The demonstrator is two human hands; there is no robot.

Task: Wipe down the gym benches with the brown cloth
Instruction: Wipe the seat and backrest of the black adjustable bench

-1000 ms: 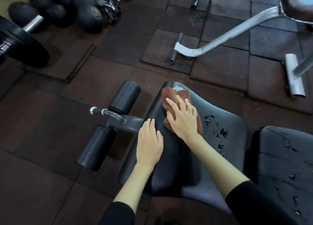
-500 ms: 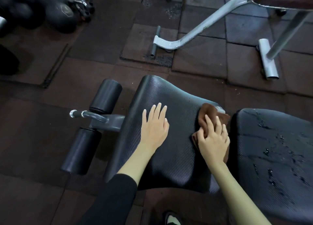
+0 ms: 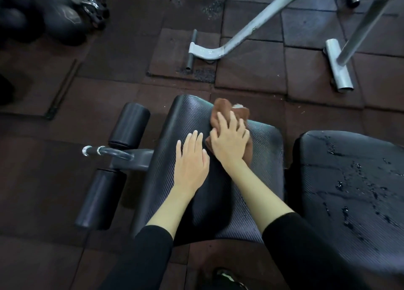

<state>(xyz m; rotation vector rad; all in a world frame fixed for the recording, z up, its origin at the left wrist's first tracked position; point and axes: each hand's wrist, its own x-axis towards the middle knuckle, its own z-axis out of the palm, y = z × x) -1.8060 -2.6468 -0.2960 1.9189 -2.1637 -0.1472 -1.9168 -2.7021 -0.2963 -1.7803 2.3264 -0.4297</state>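
**Head view.** Seat pad (image 3: 265,158) of a black gym bench, ribbed surface, seen from above. The brown cloth (image 3: 221,109) lies bunched at the pad's 12 o'clock edge, partly under the right hand (image 3: 230,144). That hand's fingers (image 3: 235,120) are spread wide and laid over the cloth, pressing it to the pad rather than gripping it. The left hand (image 3: 192,162) rests palm down on the pad just at 8 o'clock of the right hand, fingers straight and close together, holding nothing. Both forearms are bare below black sleeves (image 3: 144,252).

At 3 o'clock of the seat pad is the back pad (image 3: 349,202), its surface dotted with water droplets. At 9 o'clock are two black foam rollers (image 3: 130,125), one on each side of a metal bar (image 3: 113,154). On the dark tiled floor (image 3: 43,169), a white bench frame (image 3: 251,25) stands at 1 o'clock and dark round weights (image 3: 62,22) lie at 10 o'clock. The tip of a shoe (image 3: 225,276) shows at 6 o'clock.
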